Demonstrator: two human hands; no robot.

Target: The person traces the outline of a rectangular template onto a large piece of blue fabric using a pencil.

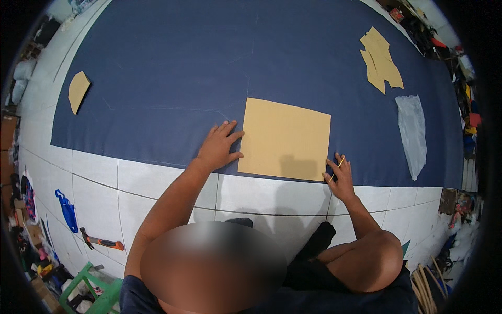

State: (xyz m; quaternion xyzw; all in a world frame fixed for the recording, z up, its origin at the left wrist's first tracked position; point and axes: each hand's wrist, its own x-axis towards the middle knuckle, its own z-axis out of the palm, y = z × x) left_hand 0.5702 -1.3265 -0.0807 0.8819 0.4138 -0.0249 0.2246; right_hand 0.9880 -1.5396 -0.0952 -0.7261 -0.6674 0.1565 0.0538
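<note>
A large tan cardboard sheet (285, 138), roughly four-sided with a slanting far edge, lies flat at the near edge of a wide dark blue sheet of material (178, 63). My left hand (215, 146) rests open on the blue material, fingers spread, thumb and forefinger at the cardboard's left edge. At the cardboard's lower right corner, my right hand (342, 180) holds a thin yellow pencil (337, 168) slantwise between its fingers. Faint pale lines run across the blue material beyond and left of my left hand.
Smaller tan cardboard pieces (380, 60) lie far right, another piece (79, 93) far left. A crumpled translucent plastic bag (412, 137) is at right. On the white tiles at left are a hammer (102, 242), a blue strap-like item (67, 211) and a green stool (89, 288).
</note>
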